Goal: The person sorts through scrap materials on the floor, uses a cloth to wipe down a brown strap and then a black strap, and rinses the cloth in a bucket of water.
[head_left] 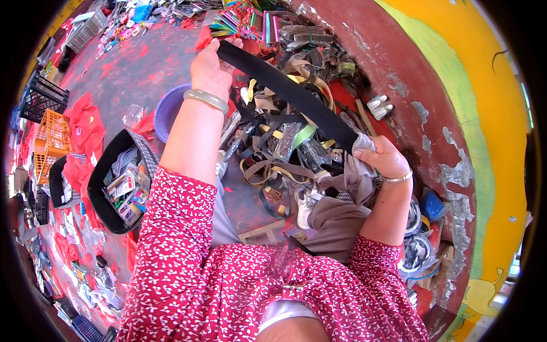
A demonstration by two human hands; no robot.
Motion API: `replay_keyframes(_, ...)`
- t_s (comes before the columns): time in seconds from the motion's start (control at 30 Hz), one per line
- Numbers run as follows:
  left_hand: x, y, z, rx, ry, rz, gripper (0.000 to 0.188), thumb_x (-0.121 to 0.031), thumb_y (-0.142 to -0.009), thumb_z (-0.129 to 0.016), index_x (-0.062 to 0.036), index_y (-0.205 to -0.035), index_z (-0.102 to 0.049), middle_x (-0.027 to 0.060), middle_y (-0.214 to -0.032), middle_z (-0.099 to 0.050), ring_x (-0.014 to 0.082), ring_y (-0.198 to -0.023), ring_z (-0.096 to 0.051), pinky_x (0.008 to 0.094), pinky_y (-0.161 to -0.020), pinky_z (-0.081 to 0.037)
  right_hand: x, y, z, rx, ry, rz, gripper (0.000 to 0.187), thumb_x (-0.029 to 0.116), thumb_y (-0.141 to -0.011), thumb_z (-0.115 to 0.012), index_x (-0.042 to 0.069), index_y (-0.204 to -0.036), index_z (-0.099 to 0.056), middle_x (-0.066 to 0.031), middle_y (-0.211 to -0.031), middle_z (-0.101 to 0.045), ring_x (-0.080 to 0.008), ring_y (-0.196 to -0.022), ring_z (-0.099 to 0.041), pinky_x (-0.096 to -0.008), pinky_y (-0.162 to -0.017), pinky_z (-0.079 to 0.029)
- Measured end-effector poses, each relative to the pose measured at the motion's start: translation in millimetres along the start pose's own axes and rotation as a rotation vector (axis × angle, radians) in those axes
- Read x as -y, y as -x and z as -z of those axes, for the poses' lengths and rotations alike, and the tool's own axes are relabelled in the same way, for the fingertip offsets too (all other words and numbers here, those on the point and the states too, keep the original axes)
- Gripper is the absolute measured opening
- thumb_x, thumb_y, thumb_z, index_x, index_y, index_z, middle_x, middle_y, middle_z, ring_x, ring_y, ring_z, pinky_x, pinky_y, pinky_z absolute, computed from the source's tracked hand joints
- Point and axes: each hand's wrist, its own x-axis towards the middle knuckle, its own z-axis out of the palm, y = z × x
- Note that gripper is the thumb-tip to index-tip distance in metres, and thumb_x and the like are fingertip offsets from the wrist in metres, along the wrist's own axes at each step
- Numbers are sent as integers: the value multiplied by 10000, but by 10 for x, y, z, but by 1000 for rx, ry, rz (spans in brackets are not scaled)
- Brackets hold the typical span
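A wide black strap (296,97) is stretched taut across the space before me, slanting down from upper left to right. Its far end is pinched in my left hand (212,69), with the wrist wearing a pale bangle. My right hand (385,157) grips a grey cloth (364,145) wrapped around the strap's lower end, the thumb pressing on top. Below the strap lies a tangled heap of belts (268,170) in black, tan and yellow, some in clear plastic wrapping. How the cloth folds under my right fingers is hidden.
At left stand a purple basin (164,117), a black bin (102,196) of small packages and an orange crate (54,131). Colourful sticks (233,24) lie beyond the heap. A peeling red wall (424,108) curves along the right. White bottles (379,106) sit beside it.
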Motion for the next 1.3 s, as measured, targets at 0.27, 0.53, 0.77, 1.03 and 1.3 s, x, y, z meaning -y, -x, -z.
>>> replay_keyframes(0.27,551,201,-38,214,-131,516,539,-553,-897,-385,-61,-1093,-487,110,-899,-543,208,-715,-507,376,-673,-454,-104,-379,-138,-290,-739,261,173,133,-851,-607,10,-971,-626,-6,-895,-631,-82,-801,-580,-227,-730,-454)
replay_keyframes(0.53,981,928,-326,612,-260,700,415,-472,-853,-556,-68,-938,-591,35,-841,-608,153,-750,-568,309,-691,-469,30,-865,-419,-216,-742,206,250,181,-869,-602,7,-1049,-595,-8,-934,-619,-86,-812,-575,-223,-736,-462)
replay_keyframes(0.77,897,732,-269,543,-52,677,277,-224,-921,-491,8,-1060,-551,122,-993,-623,226,-897,-610,392,-827,-492,166,-992,-629,-128,-675,236,237,184,-848,-631,16,-1015,-618,-15,-920,-625,-88,-813,-574,-230,-733,-452)
replay_keyframes(1.03,627,809,-343,521,-194,301,296,-202,-926,-454,56,-923,-599,158,-880,-650,212,-789,-624,321,-740,-502,337,-1017,-782,-83,-660,280,225,169,-852,-618,20,-1021,-623,1,-908,-618,-82,-822,-557,-231,-751,-438)
replay_keyframes(1.3,446,548,-261,309,-201,193,275,-187,-912,-465,58,-943,-586,182,-911,-646,272,-893,-635,335,-782,-514,203,-823,-828,44,-521,61,159,159,-865,-593,24,-942,-630,20,-821,-619,-60,-708,-556,-219,-658,-452)
